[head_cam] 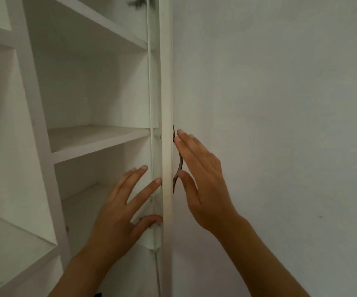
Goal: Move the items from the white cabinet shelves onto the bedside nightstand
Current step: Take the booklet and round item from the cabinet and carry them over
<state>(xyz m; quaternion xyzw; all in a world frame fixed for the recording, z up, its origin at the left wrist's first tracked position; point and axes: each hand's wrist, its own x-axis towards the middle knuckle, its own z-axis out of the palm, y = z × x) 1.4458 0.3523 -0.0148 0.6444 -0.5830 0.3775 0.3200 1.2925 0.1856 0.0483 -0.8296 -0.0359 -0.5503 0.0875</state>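
A person's two bare hands flank the edge of a white cabinet door (pixel 166 116) that runs as a narrow vertical strip through the centre of the frame. The left hand (pixel 119 209), lower centre, reaches in from the bottom with its fingers (pixel 140 172) straight and spread; the tips of a finger and the thumb touch the inner side of the door's edge, and the hand holds nothing. The right hand (pixel 203 185), just right of centre, lies flat against the door's outer face with fingers straight and together, its fingertips and thumb beside a dark curved metal handle (pixel 179 166) fixed close to the door's edge; the fingers are not curled round the handle. To the left, the white cabinet shelves (pixel 96 140) fill the left half of the frame, stepped from upper left to lower left, their visible boards bare. At the top centre, on the highest shelf in view, a small patch of dark greenish foliage-like material (pixel 138 1) shows at the frame's edge; what it belongs to cannot be told. The right half of the frame is the door's plain white outer surface.
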